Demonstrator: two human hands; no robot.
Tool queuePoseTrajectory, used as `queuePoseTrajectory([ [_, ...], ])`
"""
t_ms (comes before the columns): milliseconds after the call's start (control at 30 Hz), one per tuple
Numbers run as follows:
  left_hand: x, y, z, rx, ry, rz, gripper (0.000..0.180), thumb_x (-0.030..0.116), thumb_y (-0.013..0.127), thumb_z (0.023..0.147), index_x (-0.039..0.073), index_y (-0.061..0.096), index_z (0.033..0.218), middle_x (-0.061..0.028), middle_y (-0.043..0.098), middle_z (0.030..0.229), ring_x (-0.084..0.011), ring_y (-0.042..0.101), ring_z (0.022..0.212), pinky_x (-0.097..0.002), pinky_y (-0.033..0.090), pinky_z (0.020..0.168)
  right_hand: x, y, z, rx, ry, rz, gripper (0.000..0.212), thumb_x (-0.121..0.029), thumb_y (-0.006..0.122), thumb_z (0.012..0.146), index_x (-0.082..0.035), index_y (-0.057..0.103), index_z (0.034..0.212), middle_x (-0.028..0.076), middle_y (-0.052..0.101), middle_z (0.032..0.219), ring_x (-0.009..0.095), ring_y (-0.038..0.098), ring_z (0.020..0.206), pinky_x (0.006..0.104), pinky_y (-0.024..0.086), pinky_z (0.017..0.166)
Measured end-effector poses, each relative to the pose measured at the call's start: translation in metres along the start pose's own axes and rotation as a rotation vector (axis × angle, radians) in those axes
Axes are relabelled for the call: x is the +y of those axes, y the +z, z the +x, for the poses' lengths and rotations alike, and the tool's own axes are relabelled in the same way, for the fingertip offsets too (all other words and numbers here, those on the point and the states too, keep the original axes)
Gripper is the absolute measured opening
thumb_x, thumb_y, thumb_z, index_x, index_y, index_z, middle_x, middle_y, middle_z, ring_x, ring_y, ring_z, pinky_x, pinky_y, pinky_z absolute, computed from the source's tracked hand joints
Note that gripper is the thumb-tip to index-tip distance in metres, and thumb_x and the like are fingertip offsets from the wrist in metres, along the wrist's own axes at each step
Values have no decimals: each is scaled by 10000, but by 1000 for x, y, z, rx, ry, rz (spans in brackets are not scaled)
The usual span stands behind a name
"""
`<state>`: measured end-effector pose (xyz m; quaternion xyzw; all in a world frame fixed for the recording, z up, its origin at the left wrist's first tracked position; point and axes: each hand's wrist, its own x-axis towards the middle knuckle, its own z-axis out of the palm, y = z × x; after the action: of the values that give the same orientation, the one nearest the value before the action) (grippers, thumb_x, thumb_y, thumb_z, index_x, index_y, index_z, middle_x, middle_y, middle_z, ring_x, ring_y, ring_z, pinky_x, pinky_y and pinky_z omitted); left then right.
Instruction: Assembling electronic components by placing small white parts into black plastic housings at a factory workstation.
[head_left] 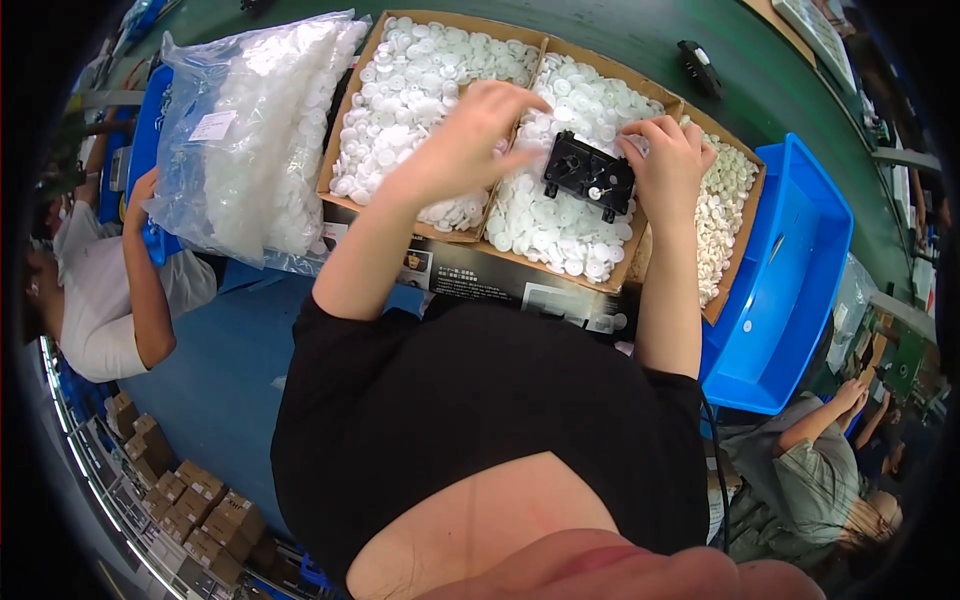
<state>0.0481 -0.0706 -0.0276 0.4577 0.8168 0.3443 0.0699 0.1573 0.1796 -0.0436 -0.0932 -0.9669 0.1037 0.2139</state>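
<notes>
A black plastic housing (578, 170) lies over the middle compartment of white plastic gears (560, 235), with a small white gear (597, 192) seated near its lower right. My right hand (668, 165) is closed at the housing's upper right edge, thumb and fingers bent against it. To the left of the housing, my left hand (478, 135) hovers above the gears with thumb and index finger spread apart. It is slightly blurred, and nothing shows between those two fingers; its other fingers are partly hidden.
A cardboard box (340, 165) holds more white gears on the left; cream-coloured pieces (728, 190) fill the right compartment. A clear bag (255, 130) of white parts stands further left. A blue bin (800, 270) is at right. A black part (700, 68) lies behind. Co-workers sit on both sides.
</notes>
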Motion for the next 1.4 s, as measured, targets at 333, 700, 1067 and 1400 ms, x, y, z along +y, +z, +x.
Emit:
queuePoseTrajectory([
  [333,-60,-14,8,37,-33,615,258,52,674,900,105,635,1149,-58,718,1110,-246,671,965,-355,540,867,6,-1,5,-44,-70,-108,91,-221,786,875,-161,783,943,-37,760,990,216,574,925,415,345,990],
  [700,-25,-23,12,227,-63,-98,210,53,719,945,111,774,1140,-33,722,1086,-134,650,869,-265,513,741,-29,-51,-23,-29,-84,208,66,-244,790,900,-183,781,923,-74,732,942,148,572,931,419,306,1006],
  [1067,32,1,27,116,14,-288,122,58,765,925,100,822,1024,-4,751,1058,-99,636,861,-225,493,727,-39,-45,-32,-62,-161,248,49,-232,781,908,-195,787,939,-78,695,923,141,558,934,432,284,1007],
  [1400,35,15,31,93,23,-265,141,84,778,914,120,811,1046,23,764,1010,-113,644,888,-246,512,783,-37,-50,-30,-13,-128,197,103,-229,795,905,-207,790,1006,-74,698,938,135,571,920,400,289,981],
])
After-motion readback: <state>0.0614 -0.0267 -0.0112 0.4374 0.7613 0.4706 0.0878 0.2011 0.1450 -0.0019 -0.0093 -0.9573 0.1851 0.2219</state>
